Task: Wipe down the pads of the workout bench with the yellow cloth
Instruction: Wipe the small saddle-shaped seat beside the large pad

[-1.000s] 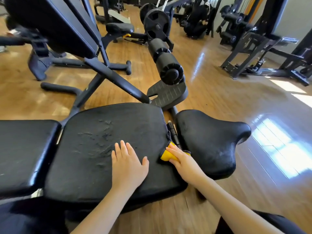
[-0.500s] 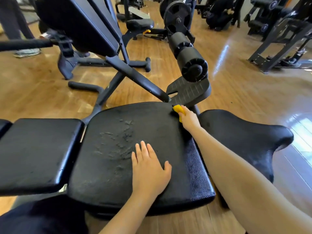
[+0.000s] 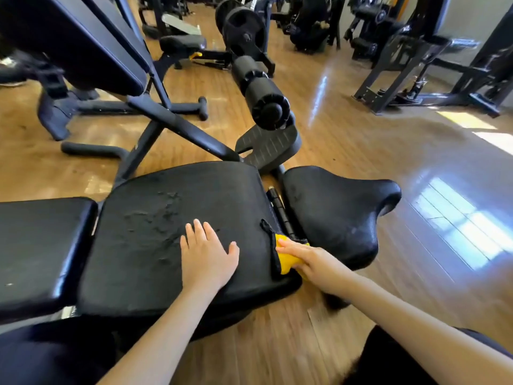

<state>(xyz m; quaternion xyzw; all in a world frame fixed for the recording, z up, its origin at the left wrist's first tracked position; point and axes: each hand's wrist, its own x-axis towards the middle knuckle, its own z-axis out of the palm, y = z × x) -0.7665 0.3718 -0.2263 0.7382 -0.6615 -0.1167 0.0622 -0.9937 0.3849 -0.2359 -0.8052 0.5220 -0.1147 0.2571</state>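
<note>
Seen from the head camera, the only view, the yellow cloth (image 3: 286, 260) lies at the right edge of the middle pad (image 3: 172, 234), at about 5 o'clock of that pad, just at the narrow gap which separates it from the seat pad (image 3: 333, 215). The right hand (image 3: 308, 261) presses on the cloth with the fingers nearly straight and pointing toward 10 o'clock; part of the cloth is hidden under the hand, so I cannot tell if the thumb is hooked around it. The left hand (image 3: 206, 255) rests flat on the middle pad, fingers spread and pointing to 12 o'clock, holding nothing. It lies at 9 o'clock from the cloth, near but apart from it.

The relation that matters is this: the gap runs from about 5 o'clock up to 11 o'clock, and the long edge of the middle pad follows the same line. The right hand is clearly the nearer one, being already on the cloth. I judge that the coming stroke should follow this edge, away from the body, while the left hand steadies the pad. The left pad (image 3: 41, 245) at 9 o'clock lies well apart from the cloth.
</note>
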